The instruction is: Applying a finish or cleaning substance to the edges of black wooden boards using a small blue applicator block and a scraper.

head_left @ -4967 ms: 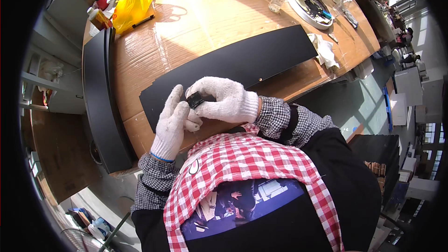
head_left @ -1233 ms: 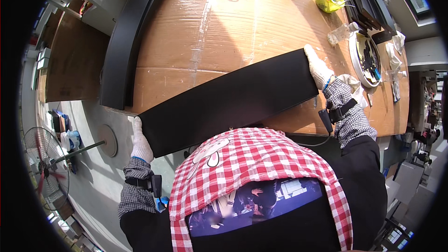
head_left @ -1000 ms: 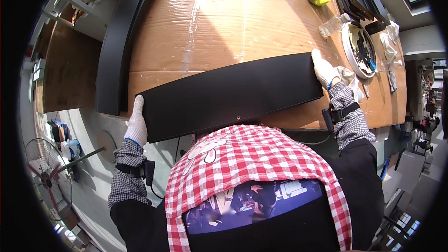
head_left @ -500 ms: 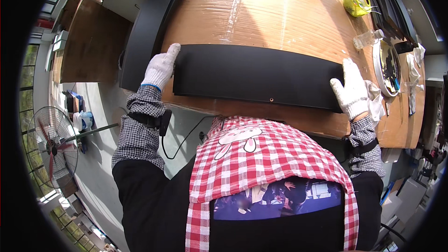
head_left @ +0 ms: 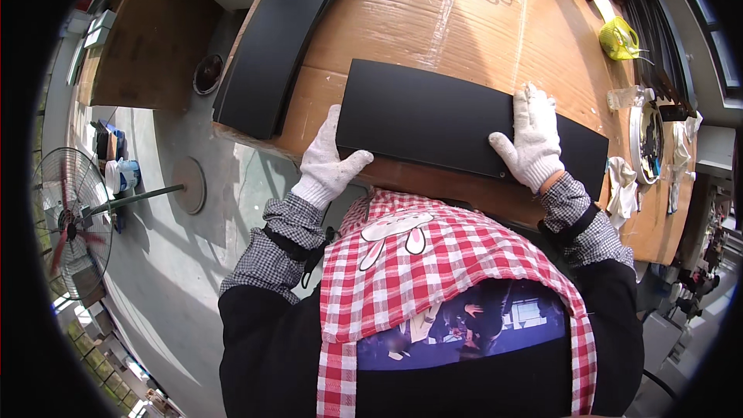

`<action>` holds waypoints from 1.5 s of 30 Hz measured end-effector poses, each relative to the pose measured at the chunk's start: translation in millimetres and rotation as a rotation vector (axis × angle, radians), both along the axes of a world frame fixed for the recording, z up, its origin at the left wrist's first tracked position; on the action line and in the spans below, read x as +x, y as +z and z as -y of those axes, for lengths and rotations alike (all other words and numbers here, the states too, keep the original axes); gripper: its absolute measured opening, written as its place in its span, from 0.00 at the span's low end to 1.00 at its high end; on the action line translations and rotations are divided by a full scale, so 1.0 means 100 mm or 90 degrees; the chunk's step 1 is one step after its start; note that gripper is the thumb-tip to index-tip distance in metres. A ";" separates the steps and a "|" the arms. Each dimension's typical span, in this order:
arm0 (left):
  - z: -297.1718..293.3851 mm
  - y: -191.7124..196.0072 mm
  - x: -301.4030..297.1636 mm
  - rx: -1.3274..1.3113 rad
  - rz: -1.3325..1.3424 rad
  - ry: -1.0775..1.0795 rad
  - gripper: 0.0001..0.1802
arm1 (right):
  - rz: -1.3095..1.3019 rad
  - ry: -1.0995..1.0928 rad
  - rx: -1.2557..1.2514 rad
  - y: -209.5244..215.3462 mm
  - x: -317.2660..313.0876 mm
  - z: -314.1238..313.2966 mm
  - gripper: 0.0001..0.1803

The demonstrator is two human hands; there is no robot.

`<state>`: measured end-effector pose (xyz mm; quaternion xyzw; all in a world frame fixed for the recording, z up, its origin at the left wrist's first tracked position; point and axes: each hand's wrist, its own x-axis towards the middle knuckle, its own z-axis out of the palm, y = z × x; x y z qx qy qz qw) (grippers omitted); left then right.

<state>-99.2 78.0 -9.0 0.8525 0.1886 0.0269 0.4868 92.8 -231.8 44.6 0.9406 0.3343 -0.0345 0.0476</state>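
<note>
A flat black panel [head_left: 426, 112] lies across the near edge of the cardboard-covered table [head_left: 387, 31], its right end angled toward me. My left hand [head_left: 329, 159], in a white knit glove, is at the panel's left end. Its fingers run along that end, and the thumb is stretched out at the near corner. Right of the middle, my right hand [head_left: 530, 139], also gloved, lies flat on the panel's top face. Its thumb is spread and its fingers point away from me. A small round hole or fitting [head_left: 502, 175] shows at the panel's near edge.
Long black panels [head_left: 271, 54] lie along the table's left side. At the right are a white glove [head_left: 621, 190], a clear bottle [head_left: 625, 98], a round tray [head_left: 636, 143] and a yellow-green basket [head_left: 618, 39]. A standing fan [head_left: 73, 224] is on the floor at left.
The panel sits further right and more slanted, apart from the long panels. My right hand has come from its right end onto its top face; my left hand has moved nearer to me.
</note>
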 end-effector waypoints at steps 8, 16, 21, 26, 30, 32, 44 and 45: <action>-0.21 -0.41 0.02 0.034 -0.004 -0.105 0.51 | -0.208 0.614 0.219 -0.04 -0.65 -1.81 0.47; -0.48 0.08 0.02 -0.149 -0.043 -0.150 0.51 | -0.099 0.383 0.030 0.04 -0.29 -0.34 0.45; -0.19 -0.11 0.27 -0.086 -0.019 -0.013 0.47 | -0.096 0.290 0.075 0.10 -0.56 -0.80 0.45; -0.26 -0.47 0.15 -0.095 0.113 -0.002 0.35 | -0.149 0.354 0.286 -0.13 -0.79 -1.45 0.45; -0.22 -0.27 0.19 -0.102 0.157 -0.042 0.34 | -0.067 0.111 0.189 -0.06 -0.59 -0.69 0.45; -0.24 -0.24 0.20 -0.040 0.144 -0.060 0.34 | 0.026 -0.060 0.127 -0.04 -0.41 0.00 0.45; -0.21 -0.08 0.21 -0.007 0.036 -0.054 0.33 | -0.016 -0.113 0.096 0.03 -0.52 0.18 0.48; -0.21 -0.08 0.26 0.003 0.038 -0.067 0.34 | -0.046 -0.039 0.157 -0.05 -0.64 -0.03 0.47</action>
